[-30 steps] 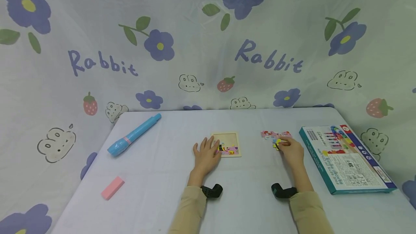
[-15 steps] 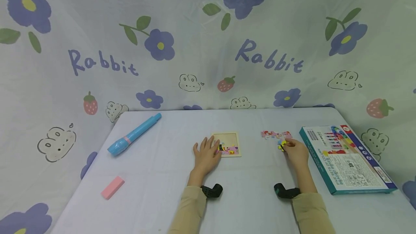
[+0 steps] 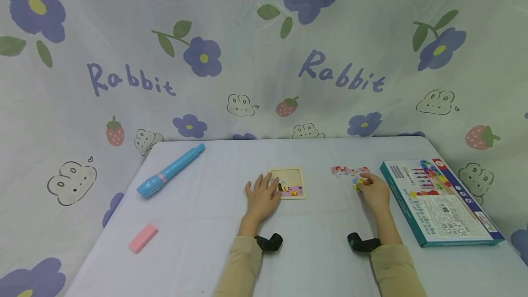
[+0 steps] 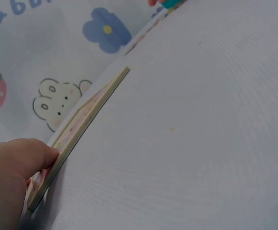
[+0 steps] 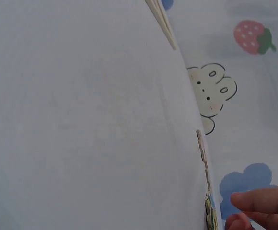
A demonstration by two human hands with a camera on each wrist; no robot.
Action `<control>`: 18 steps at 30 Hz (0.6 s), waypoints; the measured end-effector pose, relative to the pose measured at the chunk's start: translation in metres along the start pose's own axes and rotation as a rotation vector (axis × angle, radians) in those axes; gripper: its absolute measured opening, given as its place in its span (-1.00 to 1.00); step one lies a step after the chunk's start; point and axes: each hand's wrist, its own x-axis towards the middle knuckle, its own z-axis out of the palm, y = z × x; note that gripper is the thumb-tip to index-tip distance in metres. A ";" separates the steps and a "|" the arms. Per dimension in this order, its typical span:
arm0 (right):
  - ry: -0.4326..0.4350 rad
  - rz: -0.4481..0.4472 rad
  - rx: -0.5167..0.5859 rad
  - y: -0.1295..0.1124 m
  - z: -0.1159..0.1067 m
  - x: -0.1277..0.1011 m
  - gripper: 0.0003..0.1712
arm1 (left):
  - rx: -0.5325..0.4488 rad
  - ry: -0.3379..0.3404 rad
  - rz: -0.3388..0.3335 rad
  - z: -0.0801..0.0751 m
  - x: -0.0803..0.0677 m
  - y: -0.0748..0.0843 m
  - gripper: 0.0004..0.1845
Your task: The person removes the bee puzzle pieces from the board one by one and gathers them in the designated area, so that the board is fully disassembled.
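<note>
My left hand (image 3: 261,200) rests with fingers spread on the left edge of a shallow wooden puzzle tray (image 3: 303,182). Its thumb lies at the tray's rim in the left wrist view. Along the near side of the tray lie colourful pink and yellow puzzle pieces (image 3: 294,190), partly covered by the fingers. My right hand (image 3: 374,191) is at a yellow and blue puzzle piece (image 3: 355,186), its fingertips overlapping it in the head view. In the right wrist view the fingertips show just above the pieces; I cannot tell whether they pinch one.
A row of pink puzzle pieces (image 3: 342,170) lies beyond the right hand. A flat teal-edged box (image 3: 445,210) sits at the right. To the left are a blue pen-shaped object (image 3: 173,168) and a pink block (image 3: 143,238). A printed cloth (image 3: 247,58) hangs behind the table.
My right hand has shifted slightly right, and the yellow and blue puzzle piece has moved right with it, away from the row's middle. The left hand and tray have stayed in place.
</note>
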 end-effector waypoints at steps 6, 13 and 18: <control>-0.061 -0.054 0.028 -0.016 0.007 -0.003 -0.58 | -0.004 0.011 0.003 0.000 0.000 0.001 -0.48; -0.132 -0.141 0.101 -0.034 0.024 -0.004 -0.59 | -0.012 0.019 0.004 0.000 -0.001 0.001 -0.48; -0.194 -0.190 0.102 -0.045 0.040 -0.006 -0.59 | -0.020 0.018 0.004 0.000 0.000 0.000 -0.48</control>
